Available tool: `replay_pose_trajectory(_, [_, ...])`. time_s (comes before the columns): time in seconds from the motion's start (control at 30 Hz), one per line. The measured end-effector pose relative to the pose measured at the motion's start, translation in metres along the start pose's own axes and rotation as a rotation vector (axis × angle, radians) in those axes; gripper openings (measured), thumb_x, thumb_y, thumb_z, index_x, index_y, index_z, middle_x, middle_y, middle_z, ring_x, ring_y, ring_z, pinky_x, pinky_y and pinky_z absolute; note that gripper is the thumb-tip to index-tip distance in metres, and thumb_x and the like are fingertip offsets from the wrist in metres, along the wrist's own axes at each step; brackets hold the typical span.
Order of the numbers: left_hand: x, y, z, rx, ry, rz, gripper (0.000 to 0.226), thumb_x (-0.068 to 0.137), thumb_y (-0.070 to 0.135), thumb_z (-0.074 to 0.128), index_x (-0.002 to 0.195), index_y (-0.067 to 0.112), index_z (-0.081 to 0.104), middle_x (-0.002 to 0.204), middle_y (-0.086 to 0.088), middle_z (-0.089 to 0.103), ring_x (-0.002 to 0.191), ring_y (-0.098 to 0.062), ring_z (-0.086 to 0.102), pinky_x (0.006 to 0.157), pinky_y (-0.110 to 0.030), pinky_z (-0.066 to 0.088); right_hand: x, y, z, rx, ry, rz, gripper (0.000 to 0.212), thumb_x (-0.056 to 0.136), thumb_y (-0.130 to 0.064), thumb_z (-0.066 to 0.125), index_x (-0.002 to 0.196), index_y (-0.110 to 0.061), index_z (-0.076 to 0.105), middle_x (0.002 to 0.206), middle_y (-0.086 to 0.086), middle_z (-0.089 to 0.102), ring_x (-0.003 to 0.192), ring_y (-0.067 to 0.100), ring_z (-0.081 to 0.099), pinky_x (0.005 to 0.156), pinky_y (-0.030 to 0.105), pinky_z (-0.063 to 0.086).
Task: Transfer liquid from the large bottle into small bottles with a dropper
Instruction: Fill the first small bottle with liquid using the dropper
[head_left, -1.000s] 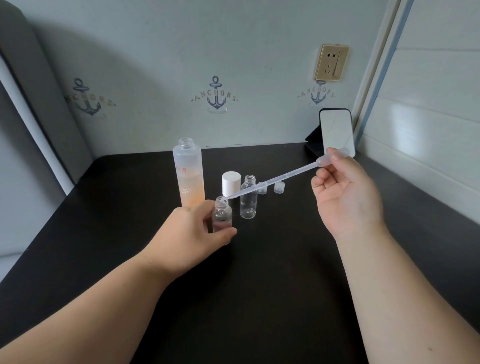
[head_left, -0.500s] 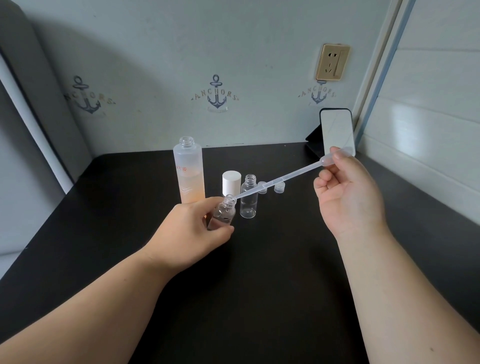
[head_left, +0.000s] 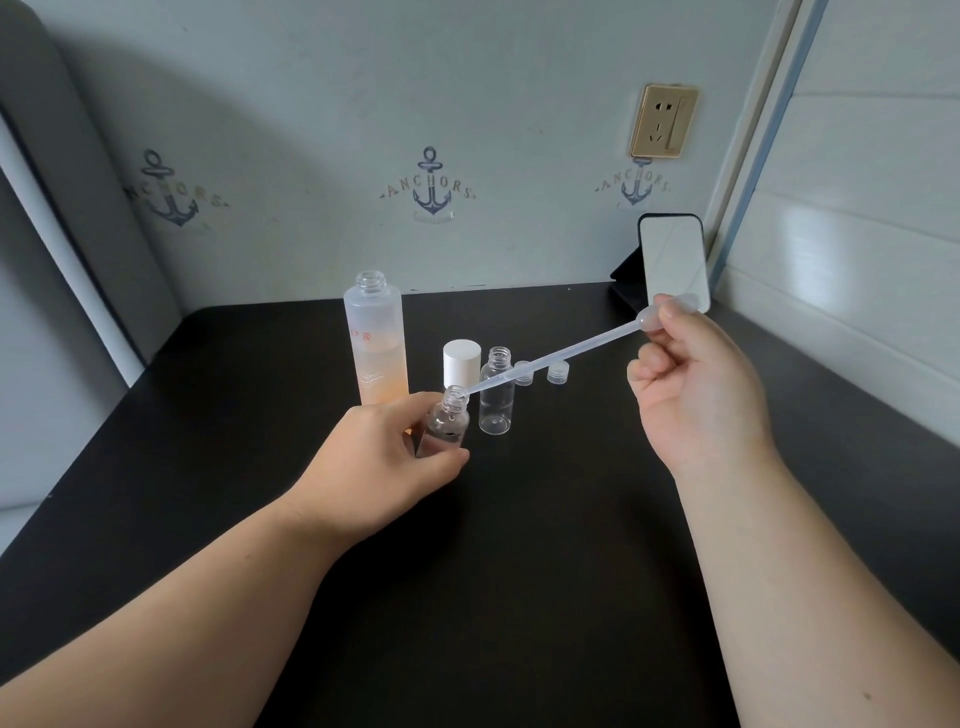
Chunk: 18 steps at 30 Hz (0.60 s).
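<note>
Leftmost, large bottle (head_left: 375, 343) uncapped, upright at bench (head_left: 208, 415) rear, within reach for refills. Left hand (head_left: 384, 462) wrapped round small bottle (head_left: 447, 421), tilting its mouth toward dropper (head_left: 556, 358), likely easing the tip in. Second small bottle (head_left: 496, 389) waiting upright just beside. Right hand (head_left: 696, 389) pinching dropper bulb, ready to squeeze.

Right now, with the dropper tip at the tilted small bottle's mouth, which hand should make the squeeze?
The right hand. It already pinches the bulb of the clear plastic dropper, whose tip sits at the mouth of the tilted small clear bottle. The left hand is occupied holding that bottle.
</note>
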<state>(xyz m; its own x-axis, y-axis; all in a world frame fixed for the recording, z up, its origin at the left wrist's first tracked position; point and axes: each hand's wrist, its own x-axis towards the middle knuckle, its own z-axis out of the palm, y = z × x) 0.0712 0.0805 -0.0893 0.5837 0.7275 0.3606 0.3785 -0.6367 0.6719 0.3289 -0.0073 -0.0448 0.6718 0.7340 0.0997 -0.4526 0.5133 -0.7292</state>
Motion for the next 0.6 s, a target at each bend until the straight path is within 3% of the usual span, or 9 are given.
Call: replay_pose_trajectory(0.6, [-0.0003,-0.0009,-0.0001,-0.036,-0.024,-0.011,0.023,0.081,0.041,0.073,0.102,0.037,0.065,0.078,0.011,0.071,0.069,-0.015,0.068,0.068,-0.029,0.053,0.0004,-0.0005,-0.0019,-0.025,-0.069,-0.036,0.015,0.095,0.000,0.063,0.090,-0.010,0.073,0.078,0.003,0.068,0.052,0.010,0.042,0.051,0.019,0.034])
